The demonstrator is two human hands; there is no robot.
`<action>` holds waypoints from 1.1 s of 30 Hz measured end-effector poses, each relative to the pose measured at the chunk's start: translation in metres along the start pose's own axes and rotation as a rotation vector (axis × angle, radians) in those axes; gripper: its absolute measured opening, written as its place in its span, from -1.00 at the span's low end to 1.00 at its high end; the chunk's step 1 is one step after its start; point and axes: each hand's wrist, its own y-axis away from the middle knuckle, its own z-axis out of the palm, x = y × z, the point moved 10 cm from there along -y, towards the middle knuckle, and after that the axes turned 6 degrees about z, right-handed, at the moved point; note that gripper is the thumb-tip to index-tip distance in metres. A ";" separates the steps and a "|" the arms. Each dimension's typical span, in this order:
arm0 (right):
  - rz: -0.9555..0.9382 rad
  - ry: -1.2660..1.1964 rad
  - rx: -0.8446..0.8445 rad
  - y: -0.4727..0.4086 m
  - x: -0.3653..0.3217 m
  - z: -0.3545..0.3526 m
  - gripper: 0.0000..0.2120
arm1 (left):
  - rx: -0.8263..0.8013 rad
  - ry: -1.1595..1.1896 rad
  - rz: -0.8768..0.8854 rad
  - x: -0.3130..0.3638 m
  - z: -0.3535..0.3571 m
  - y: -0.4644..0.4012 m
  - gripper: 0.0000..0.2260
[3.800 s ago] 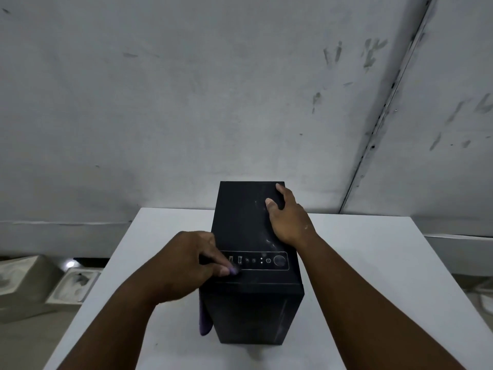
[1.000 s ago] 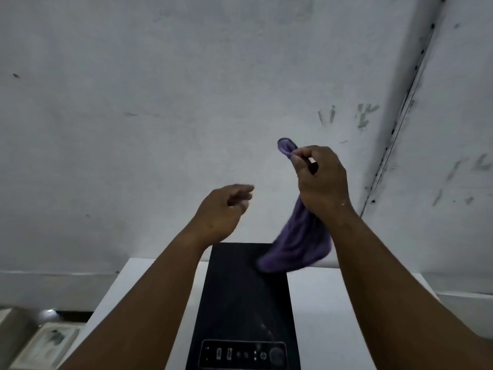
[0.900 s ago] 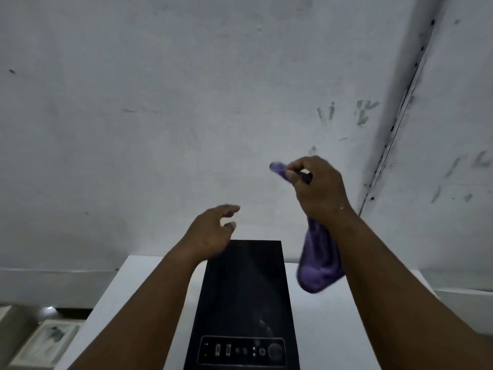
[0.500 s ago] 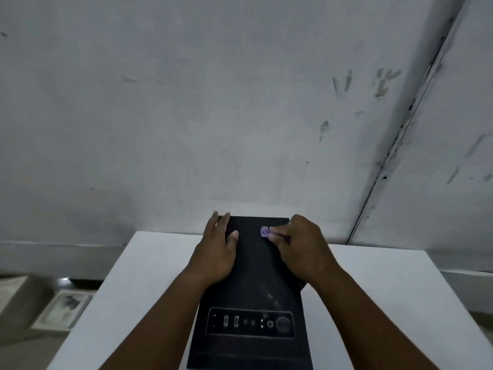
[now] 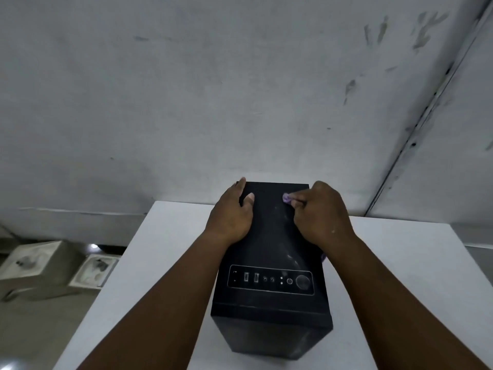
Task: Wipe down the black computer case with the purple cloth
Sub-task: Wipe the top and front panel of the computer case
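Since the right hand is bunched up over it, you barely see the purple cloth: just a little nub poking out past the curled fingertips on the far part of the case top, plus a sliver of purple peeking out under the wrist at the case's right edge. How the rest of it is folded under the palm, can't tell. Fingers are curled tight around it, knuckles up, pressing down on the lid.

The black computer case stands upright in the middle of a white table, its top facing up at us. Left hand lies flat on the far left part of the top, fingers straight and close together, reaching the far left corner, thumb spread a bit to the side. The fingertips sort of wrap over the edge, hard to say how far.

On the near part of the top there's the port panel with two USB slots, small jacks and a round power button. Dusty smears run between the hands and the panel. The near front face is dark and scuffed, details murky.

Behind is a stained grey wall. Down on the floor at the left sit a couple of pale blocky things; can't make out what they are.
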 end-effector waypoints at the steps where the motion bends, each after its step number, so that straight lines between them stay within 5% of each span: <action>1: -0.002 -0.007 -0.005 0.003 0.001 0.000 -0.81 | 0.001 0.003 -0.003 0.000 0.000 0.000 -0.50; 33: 0.052 -0.004 -0.010 -0.009 0.008 -0.007 -0.76 | 0.069 0.109 -0.090 -0.009 -0.004 -0.002 -0.55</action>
